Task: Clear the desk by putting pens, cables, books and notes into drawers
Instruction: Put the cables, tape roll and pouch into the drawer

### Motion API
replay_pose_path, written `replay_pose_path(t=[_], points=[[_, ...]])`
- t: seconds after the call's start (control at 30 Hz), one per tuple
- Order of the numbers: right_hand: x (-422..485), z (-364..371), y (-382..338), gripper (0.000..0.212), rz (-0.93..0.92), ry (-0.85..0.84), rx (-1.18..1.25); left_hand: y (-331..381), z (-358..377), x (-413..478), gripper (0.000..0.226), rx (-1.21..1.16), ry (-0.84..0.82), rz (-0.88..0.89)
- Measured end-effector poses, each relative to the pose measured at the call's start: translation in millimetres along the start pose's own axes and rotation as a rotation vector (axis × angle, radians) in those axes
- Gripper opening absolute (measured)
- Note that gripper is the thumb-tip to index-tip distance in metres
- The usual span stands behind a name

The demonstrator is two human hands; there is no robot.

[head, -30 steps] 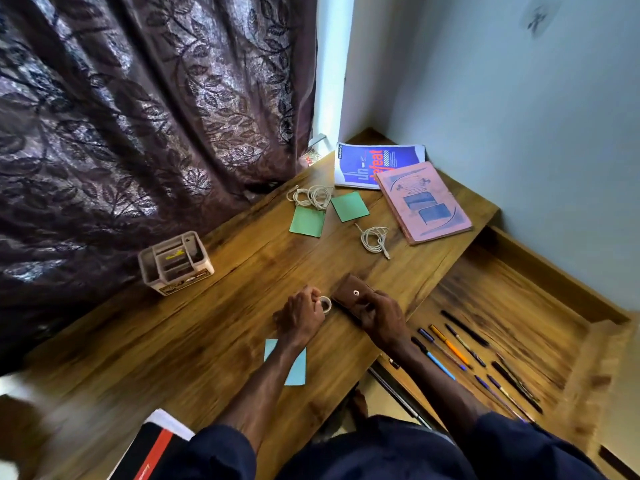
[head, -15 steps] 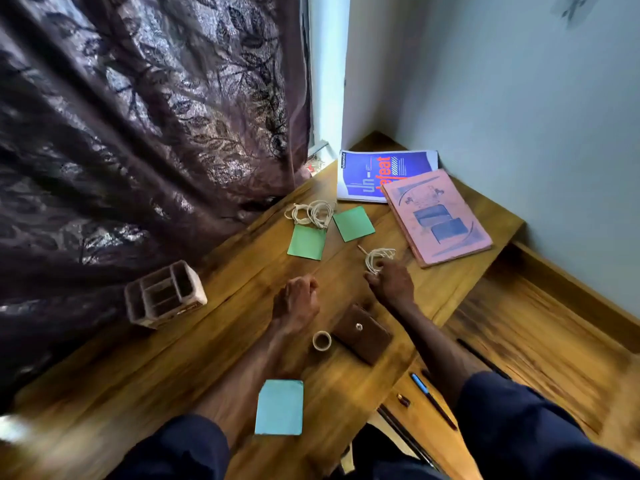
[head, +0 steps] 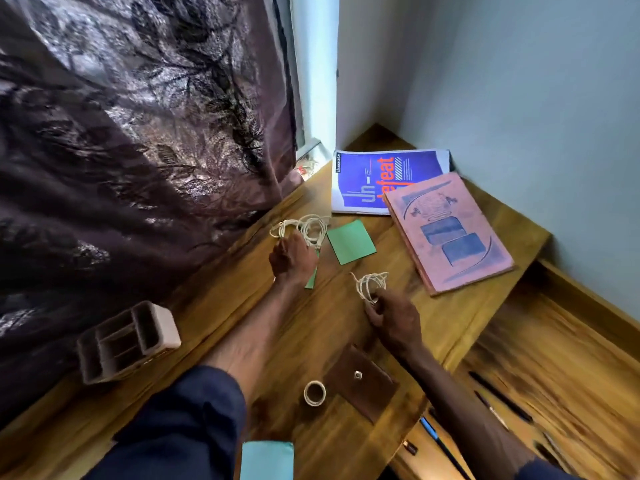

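Fingertips of my right hand [head: 393, 318] pinch the near cable coil [head: 371, 284] on the desk [head: 446, 327]; my left hand [head: 292, 259] curls onto the far coil [head: 304, 226] by the curtain [head: 138, 168], grip unclear. Best gather every loop before lifting, so nothing trails toward the open drawer [head: 554, 358].

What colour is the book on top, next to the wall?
Pink, with blue shapes printed on its cover. The head view shows it.
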State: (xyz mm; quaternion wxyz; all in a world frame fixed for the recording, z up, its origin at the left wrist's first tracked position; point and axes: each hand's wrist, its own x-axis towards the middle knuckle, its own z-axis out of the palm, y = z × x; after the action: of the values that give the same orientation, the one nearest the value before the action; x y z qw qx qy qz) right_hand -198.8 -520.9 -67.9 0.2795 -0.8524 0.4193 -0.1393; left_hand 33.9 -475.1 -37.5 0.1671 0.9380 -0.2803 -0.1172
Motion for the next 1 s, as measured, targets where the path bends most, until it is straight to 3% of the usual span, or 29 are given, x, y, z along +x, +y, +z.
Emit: replay_pose_path(t=[0.1,0.57,0.73,0.87,1.0], points=[[-4,-5,2,0.012,0.004,0.006,0.009,6,5,21,0.049,-0.056,0.029,-0.096],[-32,-22,-3,0.01,0.008,0.016,0.083,17,4,42,0.06,-0.154,-0.063,-0.284],[-27,-39,-13,0.012,-0.029,0.063,0.082,21,-1,29,0.052,-0.197,-0.058,-0.239],[-24,-56,-18,0.015,-0.037,0.089,0.08,28,-12,12,0.018,-0.241,0.013,-0.164],[-28,-70,-26,0.016,-0.059,0.105,0.068,33,-27,-8,0.014,-0.265,0.052,-0.097]])
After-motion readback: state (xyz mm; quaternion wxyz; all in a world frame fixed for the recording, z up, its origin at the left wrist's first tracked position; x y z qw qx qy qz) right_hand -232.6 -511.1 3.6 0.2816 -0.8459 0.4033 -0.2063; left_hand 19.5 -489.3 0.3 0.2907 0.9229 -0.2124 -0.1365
